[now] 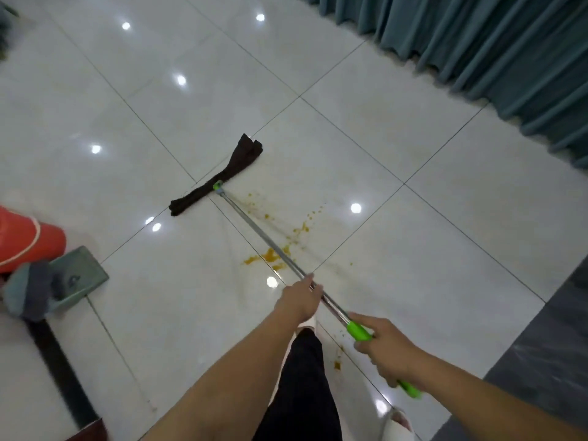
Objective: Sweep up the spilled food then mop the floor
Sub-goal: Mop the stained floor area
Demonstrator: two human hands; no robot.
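**Q:** What does the head camera show?

**A:** Looking down, a person holds a mop (254,226) out in front of them over a glossy white tiled floor (413,249). Its dark brown cloth head (219,178) lies flat on the tiles, farther from the person than the mess.

**Q:** Where is the mess?

**A:** The spilled food (273,256) is an orange-yellow splatter on the tiles, right beneath the steel pole, between the cloth head and the hands. A few more spots lie near the person's black trouser leg (302,393).

**Q:** How are the hands placed?

**A:** The left grip (299,300), a bare hand, is wrapped round the steel pole partway down. The right grip (386,348) is closed round the bright green handle (359,332) at the near end. Both clasp the mop.

**Q:** Anything else nearby?

**A:** A teal curtain (477,43) hangs along the upper right. At the left edge stands an orange bucket (28,240), and just beside it a grey-green dustpan (86,272) with a blurred blue-grey brush (31,288) resting on it. A white slipper (397,421) shows at the bottom.
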